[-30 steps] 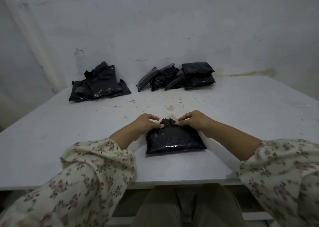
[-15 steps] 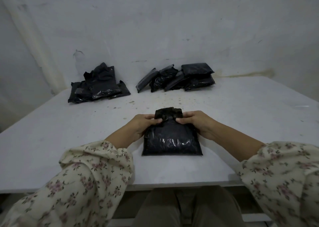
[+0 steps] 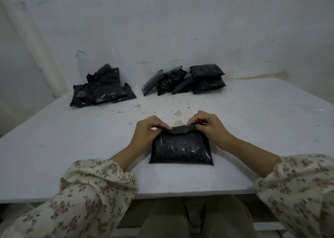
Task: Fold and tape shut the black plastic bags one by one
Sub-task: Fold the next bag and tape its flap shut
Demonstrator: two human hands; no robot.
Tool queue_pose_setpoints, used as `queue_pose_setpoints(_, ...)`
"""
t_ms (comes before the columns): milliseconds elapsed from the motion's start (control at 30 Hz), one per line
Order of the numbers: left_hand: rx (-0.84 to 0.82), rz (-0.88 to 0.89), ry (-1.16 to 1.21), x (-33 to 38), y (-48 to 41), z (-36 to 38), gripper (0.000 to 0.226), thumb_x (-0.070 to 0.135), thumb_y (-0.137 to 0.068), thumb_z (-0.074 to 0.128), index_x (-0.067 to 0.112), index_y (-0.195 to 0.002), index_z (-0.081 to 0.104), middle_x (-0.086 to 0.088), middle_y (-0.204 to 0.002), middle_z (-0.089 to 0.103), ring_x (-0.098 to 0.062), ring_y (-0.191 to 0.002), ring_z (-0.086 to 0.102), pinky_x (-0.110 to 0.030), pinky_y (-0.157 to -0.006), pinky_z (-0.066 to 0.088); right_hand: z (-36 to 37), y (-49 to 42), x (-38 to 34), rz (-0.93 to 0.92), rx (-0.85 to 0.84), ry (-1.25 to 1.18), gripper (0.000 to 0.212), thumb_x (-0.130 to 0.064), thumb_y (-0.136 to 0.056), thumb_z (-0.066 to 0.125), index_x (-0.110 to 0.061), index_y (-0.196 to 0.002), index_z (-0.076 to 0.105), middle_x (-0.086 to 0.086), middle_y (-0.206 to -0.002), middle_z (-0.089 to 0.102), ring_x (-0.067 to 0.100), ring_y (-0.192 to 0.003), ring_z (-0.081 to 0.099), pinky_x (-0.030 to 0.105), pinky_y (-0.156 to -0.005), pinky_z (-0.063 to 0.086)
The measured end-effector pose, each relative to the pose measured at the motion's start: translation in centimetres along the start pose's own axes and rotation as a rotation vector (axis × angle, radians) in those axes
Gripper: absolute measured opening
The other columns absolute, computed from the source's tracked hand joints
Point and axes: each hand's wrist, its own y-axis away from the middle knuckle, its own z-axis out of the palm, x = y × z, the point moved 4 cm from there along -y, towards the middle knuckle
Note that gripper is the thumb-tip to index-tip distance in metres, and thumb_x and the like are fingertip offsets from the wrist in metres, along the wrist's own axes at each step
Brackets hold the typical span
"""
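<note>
Both of your hands pinched the rolled-over top flap [image 3: 179, 130] of the black bag [image 3: 180, 151]. Your left hand [image 3: 147, 134] held its left end between thumb and fingertips, and your right hand [image 3: 210, 127] held its right end the same way, fingers curled. The bag lay flat on the white table [image 3: 54, 147], near the front edge and directly before you. Its filled body rested on the surface, with only the flap raised a little.

The main risk, as I judge it, was the fold springing open. The plastic looked slick and springy, and taping would need one hand free, so releasing either end could let the flap unroll. An uneven pull could also skew the fold.

No tape roll or dispenser showed anywhere on the table, so I cannot tell where the tape would come from.

Further out, a loose heap of black bags [image 3: 103, 89] lay by the wall [image 3: 162, 29] on the left. A second group [image 3: 188, 80], leaning on one another, lay to the right, both well apart from your bag. Which heap was finished was hard to make out. Your fingertips hid the flap's ends, and your floral sleeves [image 3: 94, 192] ran out of view.
</note>
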Motion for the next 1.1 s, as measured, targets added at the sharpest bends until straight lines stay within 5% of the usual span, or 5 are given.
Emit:
queue_pose_setpoints(400, -0.081, 0.23, -0.301, -0.1, 1.1, -0.4, 0.041, -0.014, -0.068, 0.073, 0.026, -0.079, 0.073, 0.016, -0.08, 0.059, -0.001, -0.079, 0.056, -0.011, -0.073, 0.044, 0.3, 0.5, 0.9, -0.169, -0.14, 0.33, 0.049, 0.014, -0.079, 0.064, -0.02, -0.114, 0.067, -0.01, -0.079, 0.052, 0.001, -0.069, 0.05, 0.009, -0.066, 0.039)
queue_pose_setpoints(567, -0.05, 0.09, -0.253, 0.0, 1.2, -0.5, 0.049, -0.017, -0.073, 0.065, 0.029, -0.093, 0.068, 0.009, -0.083, 0.062, -0.004, -0.082, 0.058, -0.011, -0.077, 0.045, 0.6, 0.7, 0.8, -0.403, -0.029, 0.56, 0.027, 0.005, -0.074, 0.064, -0.007, -0.095, 0.077, -0.001, -0.071, 0.053, 0.005, -0.067, 0.049, 0.016, -0.064, 0.043)
queue_pose_setpoints(733, -0.11, -0.385, 0.111, -0.4, 1.9, 0.2, 0.027, 0.012, -0.084, 0.072, 0.03, -0.104, 0.069, 0.002, -0.093, 0.063, -0.009, -0.079, 0.057, -0.016, -0.071, 0.05, 0.6, 1.0, 1.0, -0.385, 0.024, 0.549, 0.021, -0.002, -0.075, 0.065, -0.007, -0.092, 0.077, 0.003, -0.074, 0.059, 0.009, -0.07, 0.052, 0.021, -0.064, 0.044)
queue_pose_setpoints(900, -0.199, -0.362, 0.09, -0.5, 1.8, 0.4, 0.039, 0.001, -0.075, 0.077, 0.028, -0.102, 0.068, 0.004, -0.086, 0.068, -0.005, -0.08, 0.062, -0.013, -0.078, 0.049, 0.3, 1.1, 0.9, -0.37, 0.043, 0.522, 0.021, -0.005, -0.077, 0.06, -0.008, -0.091, 0.076, -0.004, -0.077, 0.061, 0.011, -0.074, 0.056, 0.014, -0.069, 0.042)
queue_pose_setpoints(1100, -0.11, -0.283, 0.027, -0.3, 2.3, 0.6, 0.03, -0.002, -0.072, 0.079, 0.027, -0.076, 0.071, 0.013, -0.058, 0.06, 0.002, -0.061, 0.056, -0.01, -0.066, 0.043, 0.2, 2.4, -0.8, -0.714, 0.095, 0.702, 0.02, -0.011, -0.09, 0.056, -0.007, -0.081, 0.074, 0.002, -0.073, 0.065, 0.015, -0.072, 0.052, 0.026, -0.052, 0.043)
